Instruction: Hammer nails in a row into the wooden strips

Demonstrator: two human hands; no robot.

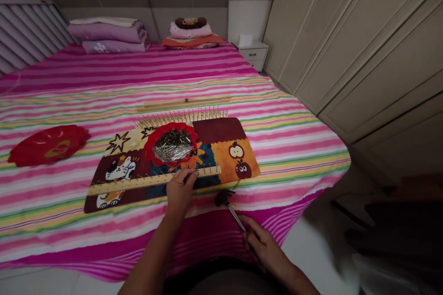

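Observation:
My left hand point(180, 189) is over a narrow wooden strip point(159, 179), thumb and forefinger pinched on a nail at its top; the nail is mostly hidden. A row of nails stands along this strip, several of them right of my fingers. My right hand point(261, 242), low at the bed's front edge, is closed around the handle of a hammer point(232, 209). The hammer's dark head is below and right of the strip's end. Just behind the strip, a red scalloped dish point(149, 150) holds a heap of loose nails point(174, 145).
A patterned mat point(247, 163) lies under dish and strip on the striped bedspread point(294, 147). Behind the dish is another strip point(204, 115) bristling with nails, then more wooden strips point(162, 103). A red plate point(48, 145) sits left. Folded bedding point(110, 39) is near the headboard; wardrobes stand right.

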